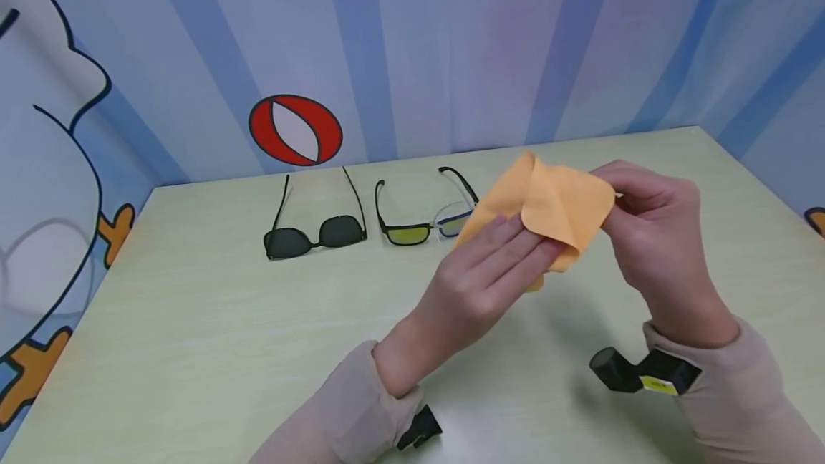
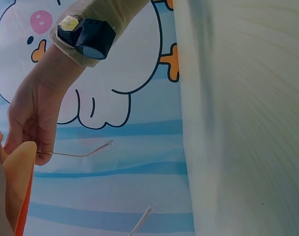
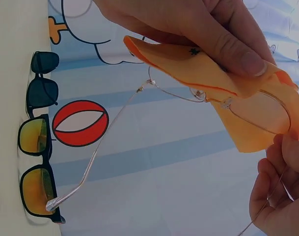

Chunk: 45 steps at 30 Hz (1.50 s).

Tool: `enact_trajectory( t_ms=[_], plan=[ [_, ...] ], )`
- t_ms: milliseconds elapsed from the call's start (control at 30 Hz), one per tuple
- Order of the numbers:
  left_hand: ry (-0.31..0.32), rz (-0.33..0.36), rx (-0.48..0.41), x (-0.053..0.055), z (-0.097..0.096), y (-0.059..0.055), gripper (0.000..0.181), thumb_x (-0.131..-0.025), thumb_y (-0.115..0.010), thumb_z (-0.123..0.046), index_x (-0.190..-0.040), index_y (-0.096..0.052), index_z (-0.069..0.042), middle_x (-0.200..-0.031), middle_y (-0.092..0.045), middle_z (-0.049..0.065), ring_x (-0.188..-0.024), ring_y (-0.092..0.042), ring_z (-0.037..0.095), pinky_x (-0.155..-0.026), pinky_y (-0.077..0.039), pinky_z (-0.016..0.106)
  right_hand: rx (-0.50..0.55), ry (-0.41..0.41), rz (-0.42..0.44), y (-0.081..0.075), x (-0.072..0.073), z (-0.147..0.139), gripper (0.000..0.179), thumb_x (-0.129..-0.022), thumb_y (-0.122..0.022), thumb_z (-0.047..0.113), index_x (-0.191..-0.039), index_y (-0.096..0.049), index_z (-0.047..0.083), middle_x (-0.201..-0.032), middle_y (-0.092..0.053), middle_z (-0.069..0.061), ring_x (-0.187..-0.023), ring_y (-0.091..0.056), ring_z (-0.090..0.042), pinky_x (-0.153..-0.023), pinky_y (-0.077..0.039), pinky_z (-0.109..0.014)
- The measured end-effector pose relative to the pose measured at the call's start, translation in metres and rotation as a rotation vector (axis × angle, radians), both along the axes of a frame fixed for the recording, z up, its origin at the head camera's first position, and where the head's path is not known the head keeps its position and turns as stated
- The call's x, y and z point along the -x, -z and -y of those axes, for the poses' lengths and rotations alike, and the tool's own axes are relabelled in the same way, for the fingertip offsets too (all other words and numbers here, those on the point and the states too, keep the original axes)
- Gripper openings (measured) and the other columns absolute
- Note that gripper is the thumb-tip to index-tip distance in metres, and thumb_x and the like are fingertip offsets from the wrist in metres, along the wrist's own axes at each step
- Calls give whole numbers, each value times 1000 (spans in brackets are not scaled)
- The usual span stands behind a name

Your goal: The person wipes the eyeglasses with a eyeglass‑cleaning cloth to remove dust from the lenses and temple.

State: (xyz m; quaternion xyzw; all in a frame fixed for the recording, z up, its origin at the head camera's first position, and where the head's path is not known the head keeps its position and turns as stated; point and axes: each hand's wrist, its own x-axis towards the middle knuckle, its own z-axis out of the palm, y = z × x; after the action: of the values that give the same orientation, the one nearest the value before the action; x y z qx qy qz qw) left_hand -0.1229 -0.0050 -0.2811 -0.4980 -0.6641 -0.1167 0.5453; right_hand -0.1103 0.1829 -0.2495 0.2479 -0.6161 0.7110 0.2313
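Note:
An orange cloth (image 1: 567,199) is folded over part of a pair of thin wire-framed eyeglasses (image 3: 259,114). My left hand (image 1: 486,278) pinches the cloth, with its thumb on one side and fingers on the other. At the outer end of the eyeglasses, my right hand (image 1: 657,235) grips the frame near the hinge, as the right wrist view shows. One lens lies against the cloth, and a slender temple arm (image 3: 93,157) extends freely. In the head view the cloth and fingers hide most of the eyeglasses.
Dark sunglasses (image 1: 314,235) lie on the pale table (image 1: 271,349) toward the back. Beside them are black-framed glasses with yellow-green lenses (image 1: 408,235). A blue striped wall (image 1: 425,56) rises behind the table. Each sleeve carries a small black wrist camera (image 1: 670,372).

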Motion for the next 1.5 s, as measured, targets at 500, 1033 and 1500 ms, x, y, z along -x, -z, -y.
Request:
enact_trajectory(
  t_ms=[500,1033,1500],
  plan=[
    [-42,215,-149,4,-1,5,27,-92,-59,-12,-113,-64,5,-112,-65,14,-111,-59,23,-100,-41,31,-58,-5,23,2,0,-1,15,-82,-64,-8,-93,-64,-18,-87,-67,-11,-79,-57,-21,-65,-50,-19],
    [-97,205,8,3,-1,3,42,-88,-65,-23,-119,-60,4,-124,-58,17,-122,-49,26,-107,-32,32,-162,30,64,9,0,11,17,-82,-63,-7,-99,-69,-9,-91,-68,-6,-73,-52,-18,-56,-47,-16],
    [-37,35,5,0,-1,2,26,-89,-63,-6,-114,-65,0,-115,-64,10,-112,-58,19,-104,-36,30,-58,31,47,8,0,9,20,-82,-59,-15,-101,-66,-13,-85,-66,-11,-73,-54,-19,-69,-54,-20]
  ],
)
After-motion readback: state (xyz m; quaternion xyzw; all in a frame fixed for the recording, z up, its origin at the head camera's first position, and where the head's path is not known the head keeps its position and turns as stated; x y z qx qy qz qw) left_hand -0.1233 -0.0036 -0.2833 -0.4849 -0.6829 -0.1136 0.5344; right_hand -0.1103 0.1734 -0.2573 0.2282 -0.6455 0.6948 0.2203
